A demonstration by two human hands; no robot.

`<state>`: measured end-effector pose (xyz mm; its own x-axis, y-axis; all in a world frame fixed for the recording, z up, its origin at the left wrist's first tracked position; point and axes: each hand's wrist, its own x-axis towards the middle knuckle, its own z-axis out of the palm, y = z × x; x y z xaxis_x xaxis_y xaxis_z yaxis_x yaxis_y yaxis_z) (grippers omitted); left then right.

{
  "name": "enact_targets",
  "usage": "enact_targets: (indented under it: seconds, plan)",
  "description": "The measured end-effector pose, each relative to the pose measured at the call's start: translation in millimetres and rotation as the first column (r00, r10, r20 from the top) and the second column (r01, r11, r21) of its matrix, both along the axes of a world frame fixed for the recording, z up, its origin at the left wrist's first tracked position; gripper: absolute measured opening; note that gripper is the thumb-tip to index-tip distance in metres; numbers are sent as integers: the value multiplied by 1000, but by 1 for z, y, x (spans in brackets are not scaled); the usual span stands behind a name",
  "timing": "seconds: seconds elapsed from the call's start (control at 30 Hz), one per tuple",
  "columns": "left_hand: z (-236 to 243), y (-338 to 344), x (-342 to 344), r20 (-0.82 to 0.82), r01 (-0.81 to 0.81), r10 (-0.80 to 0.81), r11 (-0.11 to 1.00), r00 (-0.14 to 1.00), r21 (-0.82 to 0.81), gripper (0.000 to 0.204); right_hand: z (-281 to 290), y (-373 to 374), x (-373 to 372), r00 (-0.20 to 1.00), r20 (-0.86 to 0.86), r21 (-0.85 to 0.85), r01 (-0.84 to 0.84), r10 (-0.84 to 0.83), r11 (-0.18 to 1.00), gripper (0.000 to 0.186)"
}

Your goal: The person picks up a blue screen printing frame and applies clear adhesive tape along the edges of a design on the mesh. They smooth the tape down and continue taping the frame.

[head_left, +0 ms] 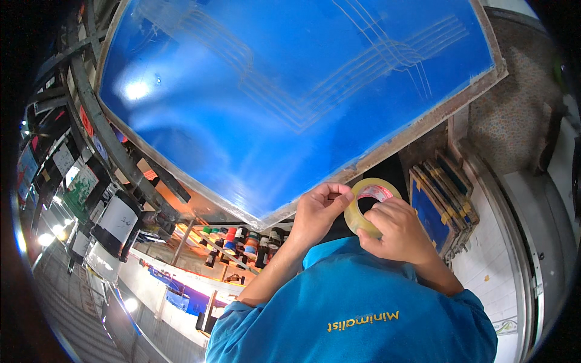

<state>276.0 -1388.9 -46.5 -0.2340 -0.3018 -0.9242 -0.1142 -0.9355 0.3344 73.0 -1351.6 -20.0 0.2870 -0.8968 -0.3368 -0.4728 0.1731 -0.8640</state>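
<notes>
A roll of clear yellowish packing tape (pixel 353 223) is held upright between my two hands, in front of my chest. My right hand (pixel 396 227) grips its right side, with fingers over the rim and into the core. Thumb and index finger of my left hand (pixel 321 212) are pinched together against the roll's left edge; whether a loose tape end is between them is too small to make out. Just beyond my hands is the near edge of a large blue screen-printing frame (pixel 224 127). Pale lines run across its blue surface, and its border looks worn.
Several smaller blue-faced frames (pixel 433 209) lean in a stack to my right. Below the large frame's left corner stand several ink containers (pixel 245 242). Metal beams (pixel 91 103) and a white cylindrical container (pixel 115 224) are on the left. A doorway frame (pixel 502 199) rises at right.
</notes>
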Motion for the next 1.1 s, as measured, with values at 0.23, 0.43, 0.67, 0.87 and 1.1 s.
enact_targets:
  seconds: [0.23, 0.43, 0.67, 0.87, 1.1]
  plan:
    - [-1, 1, 19, -32, -29, 28, 998, 999, -48, 19, 6, -4, 19, 1000, -8, -4, -3, 3, 1000, 25]
    - [-4, 4, 39, -86, -61, 48, 986, 995, -154, 16, 7, -7, 36, 1000, 21, -1, 21, -21, 1000, 25]
    - [3, -15, 57, 115, 256, -230, 846, 967, -467, 22, -2, -13, 54, 999, 0, -47, 45, -45, 998, 23]
    - [-5, -20, 74, 32, 248, -266, 842, 964, -479, 17, -3, -17, 57, 998, 25, -54, 54, -53, 997, 23]
    - [-7, -38, 77, 65, 398, -440, 725, 895, -562, 6, 1, -23, 48, 993, 121, -29, 16, -12, 999, 22]
